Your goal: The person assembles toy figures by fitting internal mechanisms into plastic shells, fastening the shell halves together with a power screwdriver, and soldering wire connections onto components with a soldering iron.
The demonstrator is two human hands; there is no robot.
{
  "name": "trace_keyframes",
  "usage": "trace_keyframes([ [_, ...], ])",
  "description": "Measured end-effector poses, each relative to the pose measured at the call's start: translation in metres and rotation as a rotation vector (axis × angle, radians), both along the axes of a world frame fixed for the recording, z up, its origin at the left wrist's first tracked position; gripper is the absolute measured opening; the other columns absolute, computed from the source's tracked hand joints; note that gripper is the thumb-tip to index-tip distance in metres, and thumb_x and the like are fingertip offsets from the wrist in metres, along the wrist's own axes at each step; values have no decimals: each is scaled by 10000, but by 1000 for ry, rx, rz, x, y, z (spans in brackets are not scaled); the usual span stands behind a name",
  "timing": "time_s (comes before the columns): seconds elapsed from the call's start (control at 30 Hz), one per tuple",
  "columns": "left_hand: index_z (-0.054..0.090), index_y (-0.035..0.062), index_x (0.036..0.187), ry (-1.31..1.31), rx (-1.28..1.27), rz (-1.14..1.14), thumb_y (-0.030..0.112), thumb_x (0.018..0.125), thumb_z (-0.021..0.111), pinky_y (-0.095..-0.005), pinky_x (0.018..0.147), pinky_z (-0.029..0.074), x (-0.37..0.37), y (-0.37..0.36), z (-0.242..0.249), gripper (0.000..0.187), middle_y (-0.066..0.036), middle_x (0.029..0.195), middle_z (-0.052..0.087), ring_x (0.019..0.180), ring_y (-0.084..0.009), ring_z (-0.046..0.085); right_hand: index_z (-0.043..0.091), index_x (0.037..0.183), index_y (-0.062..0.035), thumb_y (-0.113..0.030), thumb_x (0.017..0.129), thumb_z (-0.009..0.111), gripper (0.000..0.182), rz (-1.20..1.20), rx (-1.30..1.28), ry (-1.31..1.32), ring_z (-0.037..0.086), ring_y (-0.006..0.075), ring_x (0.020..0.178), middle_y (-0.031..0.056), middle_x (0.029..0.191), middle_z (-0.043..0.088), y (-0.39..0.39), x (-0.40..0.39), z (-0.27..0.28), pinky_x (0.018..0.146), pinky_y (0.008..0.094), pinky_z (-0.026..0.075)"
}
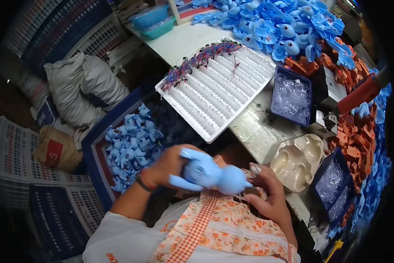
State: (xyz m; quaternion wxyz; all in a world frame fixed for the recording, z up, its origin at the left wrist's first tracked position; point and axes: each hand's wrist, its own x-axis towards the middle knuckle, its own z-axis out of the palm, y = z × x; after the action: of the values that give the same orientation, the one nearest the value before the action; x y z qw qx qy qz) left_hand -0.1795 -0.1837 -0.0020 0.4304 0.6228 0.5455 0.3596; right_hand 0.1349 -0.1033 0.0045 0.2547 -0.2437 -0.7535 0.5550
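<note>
My left hand [169, 165] is closed around the body of a light blue plastic toy bird [203, 172], held in front of my apron. The toy lies sideways, its round head pointing right and its small beak at the far end; two wing-like parts stick out to the left. Close beside the head, my right hand [271, 193] has thumb and forefinger apart, one on either side of the beak tip. A pale covering is on one of its fingertips. Motion slightly blurs the toy.
Left of me, a blue crate [92, 151] contains many blue toy pieces [133, 144]. A white ridged tray [214, 98] with wired parts [201, 61] overhangs the table. Rightward are a bin of clear parts [291, 98], a beige moulded tray [297, 162], and heaped blue shells [271, 26].
</note>
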Motion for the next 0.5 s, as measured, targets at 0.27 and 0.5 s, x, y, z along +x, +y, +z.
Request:
trace_keyframes([
  [0.27,678,21,1097,1431,-251,639,307,656,853,-429,713,528,-123,-53,68,554,-158,950,687,809,-352,664,650,1122,15,46,812,679,314,-282,-133,29,641,152,927,126,1173,603,1,20,-10,799,273,552],
  [0.5,667,59,1189,822,338,-20,259,804,767,-402,870,516,-45,104,101,446,-168,1099,688,1010,-343,657,690,888,28,24,754,736,142,-441,110,-51,668,221,792,141,860,684,0,44,9,698,297,511],
])
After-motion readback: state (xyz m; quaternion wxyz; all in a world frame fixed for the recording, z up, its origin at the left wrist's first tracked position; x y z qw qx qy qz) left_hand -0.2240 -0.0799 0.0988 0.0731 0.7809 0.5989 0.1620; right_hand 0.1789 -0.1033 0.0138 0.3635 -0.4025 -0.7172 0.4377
